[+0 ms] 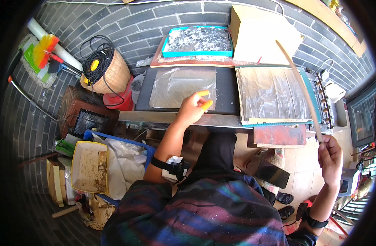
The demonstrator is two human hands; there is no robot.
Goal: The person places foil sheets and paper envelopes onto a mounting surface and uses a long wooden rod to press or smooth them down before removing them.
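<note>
A thin, wrinkled, silvery foil-like sheet (171, 87) lies on a black board (227, 89) in front of me. My left hand (191, 109) is over its near right part, with orange finger cots on the thumb and index finger. Those two fingers are apart with nothing between them. Out to the right, my right hand (330, 156) grips the lower end of a long, slender wooden or bamboo strip (304, 89). The strip slants up and away across a stack of silvery sheets (271, 92), which rests on a green mat (314, 113).
At the back, a blue-rimmed tray (197, 54) holds silvery flakes beside a brightly lit box (264, 33). To the left are a woven basket (117, 73) with coiled black cable, a red bucket (114, 101), a heater (80, 110) and a blue bin (150, 153). A phone (272, 174) lies near my leg.
</note>
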